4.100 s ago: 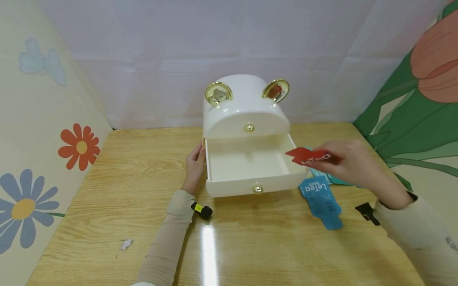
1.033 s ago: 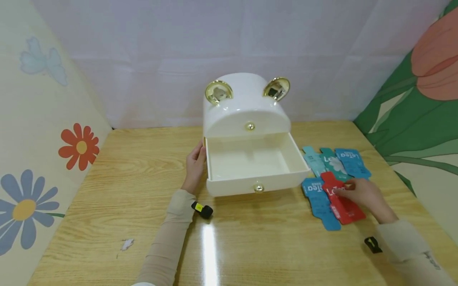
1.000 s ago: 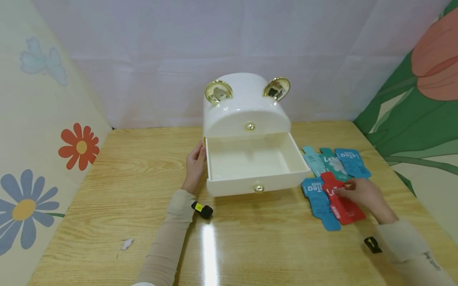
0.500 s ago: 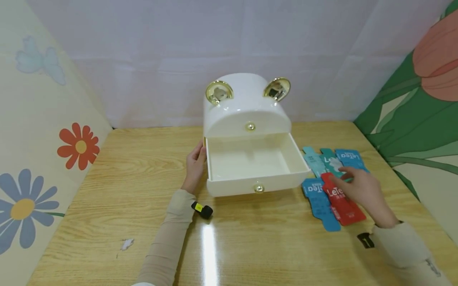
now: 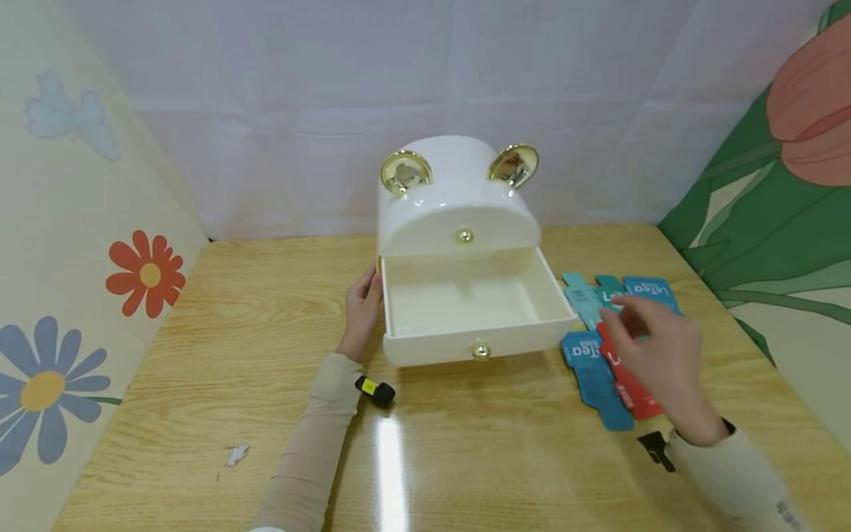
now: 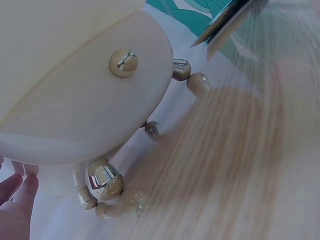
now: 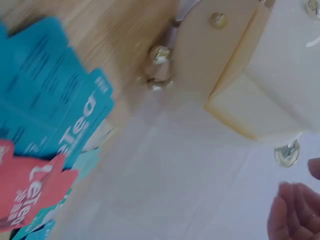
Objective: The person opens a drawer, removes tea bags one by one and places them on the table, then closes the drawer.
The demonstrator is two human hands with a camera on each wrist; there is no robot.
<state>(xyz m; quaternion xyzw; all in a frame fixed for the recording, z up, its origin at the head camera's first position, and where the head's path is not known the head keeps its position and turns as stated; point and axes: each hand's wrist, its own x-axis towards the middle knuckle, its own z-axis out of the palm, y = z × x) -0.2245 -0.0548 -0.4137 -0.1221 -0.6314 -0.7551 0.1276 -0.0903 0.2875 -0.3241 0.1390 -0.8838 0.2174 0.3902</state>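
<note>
A white bear-eared storage box (image 5: 459, 177) stands on the table, its lower drawer (image 5: 459, 295) pulled out with nothing in it. My left hand (image 5: 362, 314) rests its fingertips against the box's left side; the left wrist view shows those fingers (image 6: 22, 197) at the lower edge. To the right of the drawer lie flat bottle-shaped LeTea sachets. My right hand (image 5: 658, 355) hovers over them, fingers loosely bent, thumb apart, holding nothing. It partly covers the red sachet (image 5: 631, 388), which overlaps a blue sachet (image 5: 601, 388). Behind are a light teal sachet (image 5: 581, 299) and another blue sachet (image 5: 651, 290).
The wooden table (image 5: 266, 384) ends at a pale cloth backdrop (image 5: 299, 148). Painted panels stand at left and right. Each wrist carries a black strap-on piece, the left one (image 5: 377, 391) with a yellow label. A chipped patch (image 5: 236, 454) marks the table at front left.
Earlier my right hand held the red sachet up beside the drawer, then laid it among the others. It has let go and lifted off. My left hand and the box have stayed put.
</note>
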